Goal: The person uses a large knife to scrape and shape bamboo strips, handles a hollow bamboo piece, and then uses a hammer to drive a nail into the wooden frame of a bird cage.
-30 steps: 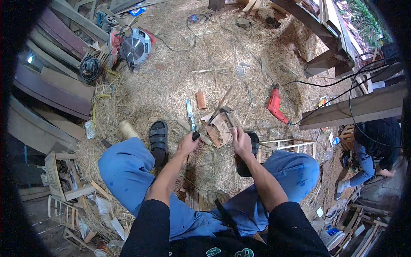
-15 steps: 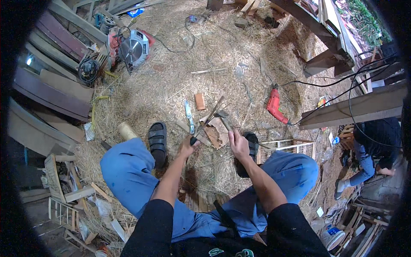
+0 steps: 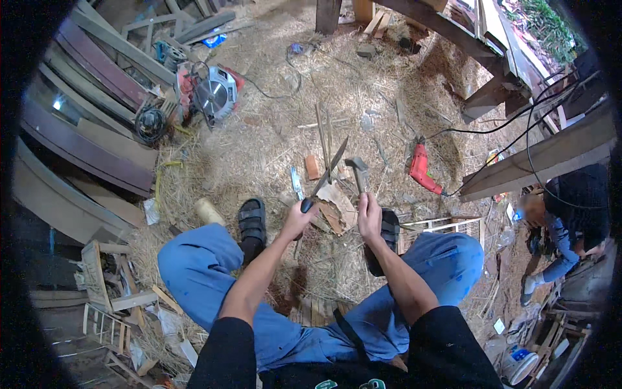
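Observation:
My left hand (image 3: 299, 222) is closed around the black handle of a long knife (image 3: 330, 166), its blade slanting up and to the right. Thin wooden strips (image 3: 322, 133) rise by the blade; whether they touch it I cannot tell. In my right hand (image 3: 370, 219) is a hammer (image 3: 357, 167), gripped by its handle with the metal head up, to the right of the blade. Below both tools a worn flat piece of wood (image 3: 341, 201) lies on the ground between my feet. Beside it are a small brown wood block (image 3: 312, 167) and a slim blue-and-silver tool (image 3: 296, 181).
A red power drill (image 3: 422, 170) with a cable lies at right, near a thick beam (image 3: 538, 159). A circular saw (image 3: 214, 97) sits at upper left by stacked boards (image 3: 78, 142). Another person (image 3: 570, 214) crouches at far right. Shavings cover the ground.
The knife and hammer have both been raised a little, and the knife blade shows longer. Thin strips now stand out beyond the blade. The whole view has shifted slightly.

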Demonstrator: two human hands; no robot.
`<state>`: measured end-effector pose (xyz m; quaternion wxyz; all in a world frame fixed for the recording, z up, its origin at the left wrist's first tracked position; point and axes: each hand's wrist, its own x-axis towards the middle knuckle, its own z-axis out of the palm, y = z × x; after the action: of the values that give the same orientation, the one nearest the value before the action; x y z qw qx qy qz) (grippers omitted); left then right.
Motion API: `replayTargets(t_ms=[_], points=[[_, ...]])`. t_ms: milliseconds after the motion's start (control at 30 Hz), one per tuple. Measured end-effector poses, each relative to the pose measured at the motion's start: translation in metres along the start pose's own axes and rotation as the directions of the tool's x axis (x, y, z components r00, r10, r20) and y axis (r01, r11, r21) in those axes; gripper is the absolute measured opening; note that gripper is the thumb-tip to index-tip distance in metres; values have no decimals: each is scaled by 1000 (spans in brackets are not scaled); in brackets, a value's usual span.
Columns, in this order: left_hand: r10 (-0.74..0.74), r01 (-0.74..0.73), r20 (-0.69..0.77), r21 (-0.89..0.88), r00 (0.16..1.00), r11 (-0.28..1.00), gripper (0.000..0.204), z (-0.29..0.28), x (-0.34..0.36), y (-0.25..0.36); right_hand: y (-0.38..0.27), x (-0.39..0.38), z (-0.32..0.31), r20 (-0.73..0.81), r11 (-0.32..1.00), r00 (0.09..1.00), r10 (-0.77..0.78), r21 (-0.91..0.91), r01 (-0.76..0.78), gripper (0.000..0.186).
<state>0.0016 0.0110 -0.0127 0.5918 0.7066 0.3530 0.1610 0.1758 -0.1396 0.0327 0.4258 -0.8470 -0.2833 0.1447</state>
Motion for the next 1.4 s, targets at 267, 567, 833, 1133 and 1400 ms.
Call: replayTargets(t_ms=[267, 567, 833, 1133, 1400], points=[[-361, 403, 240, -156, 901, 902, 41, -65, -9, 204, -21, 28, 1, 87, 969, 965, 246, -11, -246, 47], [-383, 450, 236, -493, 893, 744, 47, -41, -38, 229, -77, 28, -26, 84, 934, 989, 123, -347, -87, 54], [-145, 230, 221, -432, 964, 872, 65, -26, -34, 233, -197, 20, -78, 623, 850, 781, 44, 387, -357, 60], [433, -436, -252, 48, 866, 899, 63, 6, -9, 187, -198, 18, -72, 519, 782, 855, -5, 534, -320, 33], [302, -301, 6, 102, 953, 948, 60, 3, -36, 218, -181, 23, -85, 680, 482, 717, 152, 582, -654, 28]])
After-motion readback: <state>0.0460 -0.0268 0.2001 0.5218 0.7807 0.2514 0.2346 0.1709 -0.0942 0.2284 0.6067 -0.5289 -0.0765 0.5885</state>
